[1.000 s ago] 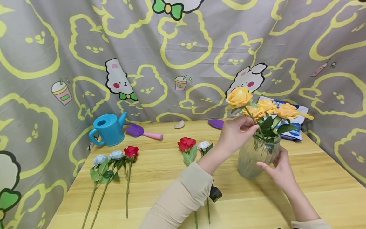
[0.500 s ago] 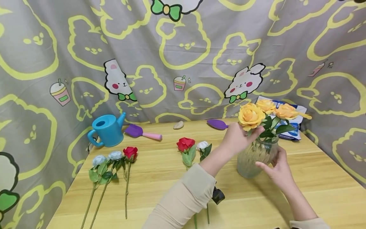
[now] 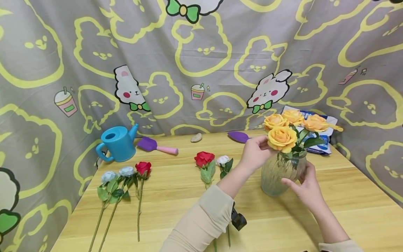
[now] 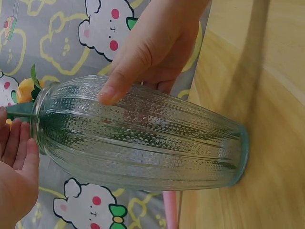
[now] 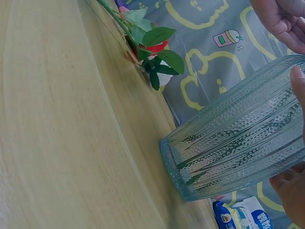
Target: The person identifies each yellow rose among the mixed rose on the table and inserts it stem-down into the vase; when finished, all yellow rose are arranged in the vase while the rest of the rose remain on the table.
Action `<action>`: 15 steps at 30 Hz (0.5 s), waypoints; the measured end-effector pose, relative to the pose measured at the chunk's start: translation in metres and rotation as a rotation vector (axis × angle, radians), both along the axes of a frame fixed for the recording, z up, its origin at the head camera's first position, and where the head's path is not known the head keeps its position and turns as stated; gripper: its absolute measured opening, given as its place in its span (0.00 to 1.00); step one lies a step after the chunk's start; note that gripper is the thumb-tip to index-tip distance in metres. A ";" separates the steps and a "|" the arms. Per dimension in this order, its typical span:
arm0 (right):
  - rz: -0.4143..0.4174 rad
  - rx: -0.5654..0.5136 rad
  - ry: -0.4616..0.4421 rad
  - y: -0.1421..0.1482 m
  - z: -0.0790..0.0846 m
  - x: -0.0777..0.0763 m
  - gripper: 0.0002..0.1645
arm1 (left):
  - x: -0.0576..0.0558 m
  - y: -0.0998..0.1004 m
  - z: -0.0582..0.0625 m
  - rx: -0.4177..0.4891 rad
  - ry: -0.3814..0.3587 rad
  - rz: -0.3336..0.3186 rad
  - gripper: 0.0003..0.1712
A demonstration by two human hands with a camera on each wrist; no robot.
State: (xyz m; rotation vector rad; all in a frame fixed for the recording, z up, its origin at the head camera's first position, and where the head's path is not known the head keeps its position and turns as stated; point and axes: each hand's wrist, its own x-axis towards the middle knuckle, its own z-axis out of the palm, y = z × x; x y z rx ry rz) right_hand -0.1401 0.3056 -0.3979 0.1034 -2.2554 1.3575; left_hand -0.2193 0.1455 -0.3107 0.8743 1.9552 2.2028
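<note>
A ribbed glass vase (image 3: 275, 176) stands upright on the right side of the table. My right hand (image 3: 310, 190) grips its side, thumb in front and fingers round the far side. Several yellow roses (image 3: 315, 122) rise from its mouth. At the rim, my left hand (image 3: 256, 154) pinches the front yellow rose (image 3: 282, 139) just beneath its bloom; the fingertips are partly hidden behind the petals. In the left wrist view, a green stem runs from the left hand (image 4: 19, 183) into the mouth of the vase (image 4: 143, 138).
A red rose (image 3: 204, 159) and a white rose (image 3: 223, 160) lie left of the vase. Farther left are two pale blue roses (image 3: 127, 171) and another red rose (image 3: 143, 168). Behind stand a blue watering can (image 3: 119, 144), a purple trowel (image 3: 148, 144) and a blue-and-white packet (image 3: 319, 148).
The front yellow rose has come down and right into the vase, its bloom now lower, in front of the others. My left hand has lowered with it; the right has stayed on the vase.
</note>
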 end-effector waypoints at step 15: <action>-0.015 0.005 -0.005 0.005 0.002 0.001 0.48 | -0.014 -0.049 -0.006 0.036 -0.139 -0.090 0.12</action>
